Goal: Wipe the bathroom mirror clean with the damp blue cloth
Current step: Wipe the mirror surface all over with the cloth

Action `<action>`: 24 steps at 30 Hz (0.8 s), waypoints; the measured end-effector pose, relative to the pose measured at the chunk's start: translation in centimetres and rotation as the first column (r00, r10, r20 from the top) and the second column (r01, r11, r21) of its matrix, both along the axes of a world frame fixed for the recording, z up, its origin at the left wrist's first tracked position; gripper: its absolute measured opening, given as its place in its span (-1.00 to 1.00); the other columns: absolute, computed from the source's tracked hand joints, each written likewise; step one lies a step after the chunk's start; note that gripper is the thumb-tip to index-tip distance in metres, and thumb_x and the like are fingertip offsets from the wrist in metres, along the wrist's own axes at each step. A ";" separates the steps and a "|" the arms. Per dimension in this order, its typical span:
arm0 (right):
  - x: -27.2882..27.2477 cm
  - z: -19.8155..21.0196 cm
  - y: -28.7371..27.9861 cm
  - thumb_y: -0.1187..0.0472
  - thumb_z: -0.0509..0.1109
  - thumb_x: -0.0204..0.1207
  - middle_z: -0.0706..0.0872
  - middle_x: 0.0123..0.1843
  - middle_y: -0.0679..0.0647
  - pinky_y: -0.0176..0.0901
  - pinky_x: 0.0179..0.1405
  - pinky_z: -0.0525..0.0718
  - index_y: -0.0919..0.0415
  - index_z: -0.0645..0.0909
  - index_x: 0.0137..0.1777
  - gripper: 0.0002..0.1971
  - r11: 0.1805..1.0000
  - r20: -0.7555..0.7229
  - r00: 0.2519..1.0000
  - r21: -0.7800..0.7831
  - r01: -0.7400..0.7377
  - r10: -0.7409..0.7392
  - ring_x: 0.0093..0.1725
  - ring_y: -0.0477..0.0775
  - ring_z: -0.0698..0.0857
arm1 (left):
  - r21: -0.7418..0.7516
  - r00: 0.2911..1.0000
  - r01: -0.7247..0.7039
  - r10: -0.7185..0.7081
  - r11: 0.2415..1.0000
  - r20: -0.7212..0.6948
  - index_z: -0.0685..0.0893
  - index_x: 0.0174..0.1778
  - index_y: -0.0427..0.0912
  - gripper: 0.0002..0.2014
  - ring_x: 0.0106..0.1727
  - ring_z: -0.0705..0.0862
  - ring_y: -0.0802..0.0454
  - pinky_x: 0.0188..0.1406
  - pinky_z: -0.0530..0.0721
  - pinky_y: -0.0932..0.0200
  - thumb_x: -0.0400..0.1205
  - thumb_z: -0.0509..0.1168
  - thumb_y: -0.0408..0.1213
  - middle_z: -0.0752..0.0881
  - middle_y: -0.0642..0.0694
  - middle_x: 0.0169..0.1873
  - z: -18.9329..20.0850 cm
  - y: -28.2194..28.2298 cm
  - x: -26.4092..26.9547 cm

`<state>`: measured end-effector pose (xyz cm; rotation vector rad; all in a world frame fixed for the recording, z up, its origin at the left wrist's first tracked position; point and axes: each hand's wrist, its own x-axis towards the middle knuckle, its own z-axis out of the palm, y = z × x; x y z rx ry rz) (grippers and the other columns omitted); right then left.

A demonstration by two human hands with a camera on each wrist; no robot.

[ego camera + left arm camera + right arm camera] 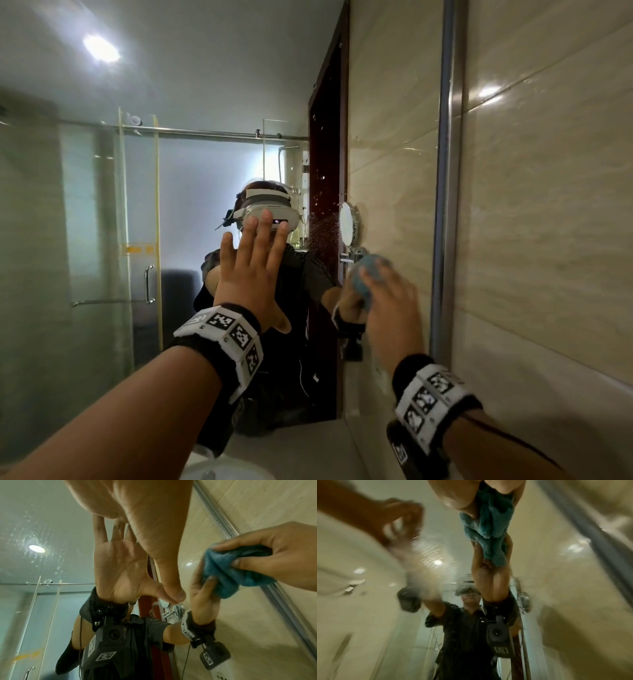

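The wall mirror (171, 212) fills the head view, with a metal frame strip (448, 205) on its right edge. My left hand (253, 274) lies flat on the glass, fingers straight and spread; in the left wrist view its thumb (171, 585) meets its own reflection. My right hand (390, 305) grips the bunched blue cloth (368, 274) and holds it against the glass near the right edge. The cloth (228, 572) (489, 524) touches its reflection in both wrist views. Water droplets (318, 222) speckle the glass just left of the cloth.
A beige tiled wall (548, 205) runs along the right of the mirror frame. A white basin rim (222, 469) shows at the bottom. The glass reflects a round vanity mirror (347, 224), a shower enclosure and the person.
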<state>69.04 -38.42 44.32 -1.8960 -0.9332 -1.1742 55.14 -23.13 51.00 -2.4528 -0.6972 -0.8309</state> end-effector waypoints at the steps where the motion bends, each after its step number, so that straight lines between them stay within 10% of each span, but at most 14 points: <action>1: -0.8 -0.4 0.9 0.48 0.17 0.41 0.39 0.55 0.06 -0.09 0.54 0.14 0.05 0.42 0.49 -0.37 0.994 0.088 0.995 -0.108 -0.033 0.043 0.50 0.26 0.37 | -0.004 1.000 -0.002 0.002 1.000 -0.006 -0.81 0.30 -0.18 0.52 0.52 -0.55 -0.27 0.47 -0.43 -0.31 0.14 0.38 0.50 -0.80 -0.25 0.28 0.0 -0.2 -0.2; 8: -3.1 11.9 4.5 0.52 0.26 0.42 0.52 0.44 0.03 0.03 0.51 0.36 0.07 0.51 0.39 -0.43 0.974 0.126 0.973 -0.142 -0.176 0.194 0.39 0.13 0.48 | 0.111 0.999 -0.011 0.014 0.994 -0.031 -0.40 0.60 -0.11 0.18 0.64 -0.23 -0.19 0.58 -0.13 -0.19 0.40 0.20 0.45 -0.33 -0.17 0.62 3.1 -0.8 -3.0; 16: -5.1 8.3 5.1 0.54 0.43 0.30 0.50 0.48 0.03 0.17 0.26 0.58 0.06 0.56 0.36 -0.37 0.890 0.265 0.930 -0.441 -0.117 0.254 0.36 0.30 0.50 | -0.004 0.998 -0.031 0.031 1.000 0.045 -0.61 0.49 -0.19 0.38 0.56 -0.50 -0.21 0.59 -0.21 -0.27 0.30 0.34 0.43 -0.58 -0.24 0.51 6.4 1.9 -2.8; 24: -6.1 14.2 6.2 0.43 0.33 0.48 0.39 0.54 0.00 -0.12 0.46 0.26 0.05 0.51 0.38 -0.51 0.979 0.200 0.968 -0.162 -0.122 0.154 0.46 0.15 0.39 | -0.017 0.999 -0.013 0.014 1.000 0.048 -0.66 0.44 -0.15 0.42 0.55 -0.53 -0.19 0.60 -0.20 -0.26 0.24 0.38 0.44 -0.61 -0.21 0.49 6.4 2.4 -2.5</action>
